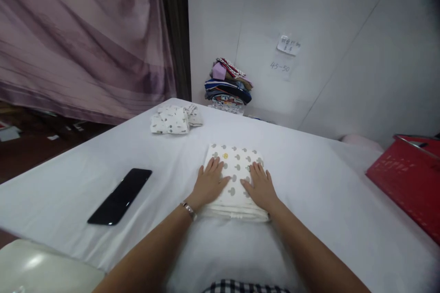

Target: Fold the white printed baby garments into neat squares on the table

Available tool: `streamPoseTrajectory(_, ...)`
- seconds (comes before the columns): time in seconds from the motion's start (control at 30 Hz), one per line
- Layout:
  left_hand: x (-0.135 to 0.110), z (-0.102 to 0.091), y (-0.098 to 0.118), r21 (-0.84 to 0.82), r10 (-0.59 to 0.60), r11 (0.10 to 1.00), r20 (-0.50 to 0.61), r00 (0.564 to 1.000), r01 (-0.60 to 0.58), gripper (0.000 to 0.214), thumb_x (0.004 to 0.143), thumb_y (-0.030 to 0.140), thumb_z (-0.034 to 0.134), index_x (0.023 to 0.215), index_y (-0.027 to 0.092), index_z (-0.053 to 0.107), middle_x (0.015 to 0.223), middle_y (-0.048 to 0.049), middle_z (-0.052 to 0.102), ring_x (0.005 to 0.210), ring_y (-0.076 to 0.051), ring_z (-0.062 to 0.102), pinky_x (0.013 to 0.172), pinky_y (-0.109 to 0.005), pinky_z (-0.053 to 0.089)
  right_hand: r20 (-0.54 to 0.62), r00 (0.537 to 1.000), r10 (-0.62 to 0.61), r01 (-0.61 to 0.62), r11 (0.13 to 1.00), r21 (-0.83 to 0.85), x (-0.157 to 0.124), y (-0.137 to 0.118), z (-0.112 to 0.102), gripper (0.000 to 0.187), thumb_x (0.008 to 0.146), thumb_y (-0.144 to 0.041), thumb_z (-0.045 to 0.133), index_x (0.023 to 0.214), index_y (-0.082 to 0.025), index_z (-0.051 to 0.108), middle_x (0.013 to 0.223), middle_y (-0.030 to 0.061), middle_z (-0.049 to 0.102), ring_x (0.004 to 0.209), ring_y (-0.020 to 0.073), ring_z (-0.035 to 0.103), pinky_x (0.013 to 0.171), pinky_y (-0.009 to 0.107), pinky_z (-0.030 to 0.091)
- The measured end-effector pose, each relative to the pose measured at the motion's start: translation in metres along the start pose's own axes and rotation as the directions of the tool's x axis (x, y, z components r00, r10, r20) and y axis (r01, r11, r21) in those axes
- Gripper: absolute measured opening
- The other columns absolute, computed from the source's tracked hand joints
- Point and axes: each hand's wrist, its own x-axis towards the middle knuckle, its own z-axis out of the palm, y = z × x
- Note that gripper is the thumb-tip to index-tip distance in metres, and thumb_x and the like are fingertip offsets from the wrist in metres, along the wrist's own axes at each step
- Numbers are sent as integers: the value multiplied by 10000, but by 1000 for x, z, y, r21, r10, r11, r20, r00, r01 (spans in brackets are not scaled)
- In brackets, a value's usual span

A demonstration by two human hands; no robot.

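Note:
A white cloth with grey tree-like prints (237,192) lies folded into a neat rectangle in front of me, several layers showing at its near edge. Flat on its left side rests my left hand (209,183), fingers stretched out, a metal bracelet (189,210) on the wrist. My right hand (261,187) lies open on the cloth's right side, palm down. Both thumbs point inward across the printed top. What exact kind of garment or cloth it is, I cannot tell.
A black phone (120,197) lies left on the white-covered table (309,183). Another folded printed cloth (172,120) is near the far corner. Piled clothes (228,87) stand against the wall beyond. A red box (409,183) is at right, a pale chair (44,270) at lower left.

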Motion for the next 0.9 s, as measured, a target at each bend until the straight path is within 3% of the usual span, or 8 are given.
streamPoseTrajectory(0.17,0,-2,4,10,-6,1000,10,1000,6,563,888,497,316,1366,199,341,1485,-95,229,1376,-275,129,1044,-559,196,116,992,59,-62,998,27,16,-9,-22,745,855,-603,274,1421,-119,253,1504,119,156,1386,254,65,1093,466,43)
streamPoseTrajectory(0.3,-1,-2,4,8,-8,1000,4,1000,8,549,887,483,329,1362,209,345,1487,-86,226,1376,-276,130,1039,-564,206,12,999,44,-45,998,37,46,-17,-35,772,860,-606,247,1431,-89,202,1513,126,97,1388,243,25,1096,431,36)
streamPoseTrajectory(0.53,-3,-7,7,-33,-21,999,58,998,23,549,885,473,336,1364,204,347,1494,-67,206,1381,-261,110,1059,-552,188,-36,996,80,-82,994,-70,69,-3,4,711,883,-532,260,1409,-55,249,1490,151,195,1375,255,97,1087,451,52)
streamPoseTrajectory(0.67,-4,-11,8,-89,-30,995,78,997,37,566,878,482,348,1371,205,336,1500,-57,187,1386,-251,82,1072,-544,158,-61,996,64,-71,991,-110,69,4,12,692,885,-526,252,1403,-68,273,1487,140,212,1371,252,119,1085,453,88)
streamPoseTrajectory(0.8,-4,-11,2,-292,-68,953,49,996,80,551,846,429,443,1346,207,377,1500,-57,195,1384,-239,101,1092,-480,165,-53,996,76,-80,992,-95,71,5,10,685,881,-531,260,1401,-85,285,1489,128,210,1376,250,111,1085,467,104)
streamPoseTrajectory(0.9,-2,-11,-7,-501,-225,846,-28,974,182,523,822,350,492,1306,162,428,1486,-92,232,1372,-221,162,1090,-376,213,-65,995,76,-78,997,-25,71,7,9,666,877,-517,280,1387,-92,320,1484,127,230,1374,253,130,1092,475,104)
